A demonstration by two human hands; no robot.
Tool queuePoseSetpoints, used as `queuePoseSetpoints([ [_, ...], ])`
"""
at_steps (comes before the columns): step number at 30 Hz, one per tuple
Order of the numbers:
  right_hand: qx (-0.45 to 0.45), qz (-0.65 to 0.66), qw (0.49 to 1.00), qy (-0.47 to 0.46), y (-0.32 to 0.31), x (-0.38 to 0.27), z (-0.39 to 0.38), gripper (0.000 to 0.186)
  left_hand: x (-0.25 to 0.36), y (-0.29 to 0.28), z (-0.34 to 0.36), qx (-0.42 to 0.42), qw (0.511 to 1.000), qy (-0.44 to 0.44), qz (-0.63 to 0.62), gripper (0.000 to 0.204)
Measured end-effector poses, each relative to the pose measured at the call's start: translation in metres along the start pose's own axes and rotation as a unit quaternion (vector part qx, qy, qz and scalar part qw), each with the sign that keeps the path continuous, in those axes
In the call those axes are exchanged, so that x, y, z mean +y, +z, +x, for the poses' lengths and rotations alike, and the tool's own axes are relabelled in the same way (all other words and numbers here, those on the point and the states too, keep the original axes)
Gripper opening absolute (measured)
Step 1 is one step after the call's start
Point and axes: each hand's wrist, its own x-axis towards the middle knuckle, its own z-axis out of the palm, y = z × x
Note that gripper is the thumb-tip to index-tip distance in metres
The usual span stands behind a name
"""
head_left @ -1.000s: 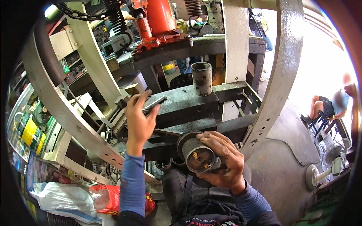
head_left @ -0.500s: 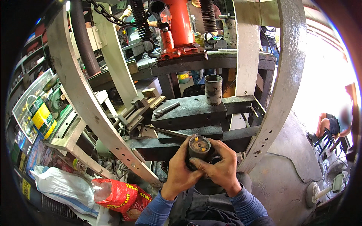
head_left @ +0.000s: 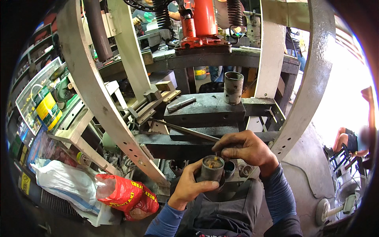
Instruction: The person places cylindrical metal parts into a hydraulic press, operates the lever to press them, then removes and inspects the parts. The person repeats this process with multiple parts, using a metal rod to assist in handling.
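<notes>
My left hand is wrapped round a short grey metal cylinder, its open top turned up. Brownish-yellow bits show inside that top. Just over its right rim, the thumb and fingers of my right hand are pinched together on a small yellowish pin; its lower end is close to the cylinder, and I cannot tell if they touch. Beyond my hands, a dark steel block carries a spiral-fluted cutter lying flat and an upright hollow metal tube.
White press uprights rise on both sides, with a red hydraulic jack between them. A red bag and a white sack lie at lower left. A fan and a seated person are at right.
My right hand has left the cylinder's side and risen to pinch above its top. The left hand alone holds the cylinder, slightly lower. The view has shifted a little.
</notes>
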Motion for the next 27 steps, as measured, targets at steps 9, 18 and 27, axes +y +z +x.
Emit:
queuePoseSetpoints([
  [9, -0.047, -0.034, 0.998, -0.013, 0.006, 0.013, 0.006, 0.022, 0.006, -0.01, -0.012, 0.0, 0.996, -0.076, -0.046, 0.067],
  [18, -0.059, -0.056, 0.996, -0.034, 0.02, 0.019, 0.025, 0.023, 0.005, -0.035, -0.019, -0.035, 0.995, -0.061, -0.072, 0.062],
  [27, 0.078, -0.54, 0.828, -0.13, -0.003, 0.036, 0.21, 0.031, -0.015, -0.062, -0.02, 0.012, 0.961, 0.037, -0.274, 0.068],
])
